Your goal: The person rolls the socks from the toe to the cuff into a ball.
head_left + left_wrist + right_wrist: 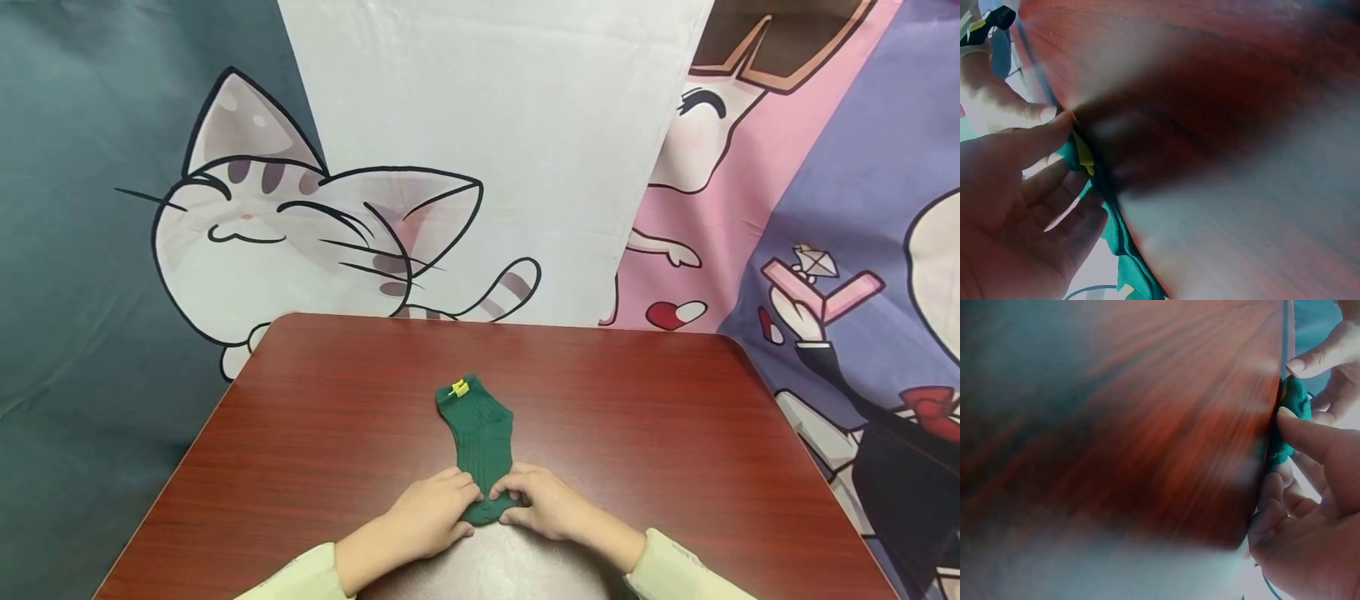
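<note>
"One green sock point(483, 446) noted. Position?"

"Flat on the reddish-brown bench point(637, 417), around the middle from side to side, its length running away from the person. The near end lies between both hands; a small yellow tag point(460, 388) sits on the far end."

"State of the fingers?"

"Left hand point(435, 512): thumb and fingers clamped on the left edge of the near end. Right hand point(547, 504): thumb and forefinger pinching the right edge of that same end. The two hands are close together, with sock between them."

"Surroundings?"

"Pale yellow-green sleeves point(303, 575) at both forearms. Beyond the bench hangs a printed backdrop point(480, 100), with a striped cartoon cat point(285, 242) at left and cartoon figures on pink and violet at right."
</note>
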A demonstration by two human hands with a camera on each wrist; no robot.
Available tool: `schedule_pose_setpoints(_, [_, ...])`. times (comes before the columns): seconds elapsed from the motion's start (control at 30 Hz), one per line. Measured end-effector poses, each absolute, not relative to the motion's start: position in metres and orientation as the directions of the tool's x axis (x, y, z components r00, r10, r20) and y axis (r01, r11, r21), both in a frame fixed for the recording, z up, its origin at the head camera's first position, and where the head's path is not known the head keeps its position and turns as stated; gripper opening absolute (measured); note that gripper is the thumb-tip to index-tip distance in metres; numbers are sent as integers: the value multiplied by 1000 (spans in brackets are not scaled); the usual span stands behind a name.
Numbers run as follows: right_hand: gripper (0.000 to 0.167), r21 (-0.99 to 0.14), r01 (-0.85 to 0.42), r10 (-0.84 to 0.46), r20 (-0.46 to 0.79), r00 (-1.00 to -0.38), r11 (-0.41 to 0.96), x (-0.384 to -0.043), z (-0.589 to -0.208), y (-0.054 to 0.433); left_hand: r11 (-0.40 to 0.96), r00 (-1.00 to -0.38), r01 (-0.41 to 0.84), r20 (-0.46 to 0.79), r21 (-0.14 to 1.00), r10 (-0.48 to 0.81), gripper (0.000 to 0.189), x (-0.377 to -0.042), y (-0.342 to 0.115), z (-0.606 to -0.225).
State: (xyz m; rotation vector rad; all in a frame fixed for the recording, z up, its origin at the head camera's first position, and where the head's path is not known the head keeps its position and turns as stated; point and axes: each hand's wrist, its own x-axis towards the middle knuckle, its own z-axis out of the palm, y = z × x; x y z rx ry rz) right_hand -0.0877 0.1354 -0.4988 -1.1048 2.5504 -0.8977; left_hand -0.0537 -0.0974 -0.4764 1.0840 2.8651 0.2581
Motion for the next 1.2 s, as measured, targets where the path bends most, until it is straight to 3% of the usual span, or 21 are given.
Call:
schedule_pose_setpoints(0.3, [18,-608,-587,-713,48,-699,534,-85,-497,135,755,-766,640,40,143,642,17,-53,-93,-479])
schedule_pose_setpoints(0.47, [24,-605,-579,-713,25,-700,547,-85,-496,136,742,-756,654,88,146,649,9,-55,-95,-480])
schedule_pose_setpoints(0.6, [23,-602,-573,-705,22,-708,557,-85,-497,136,740,-763,644,92,194,640,9,-55,-97,-481])
schedule_pose_setpoints(0.9, [3,-632,-524,-659,27,-751,571,-82,-495,134,773,-807,584,68,250,587,16,-51,-95,-480])
schedule_pose_setpoints(1.2, [8,-603,-499,-645,-35,-763,623,-82,-490,132,807,-850,519,75,281,521,13,-49,-93,-481])
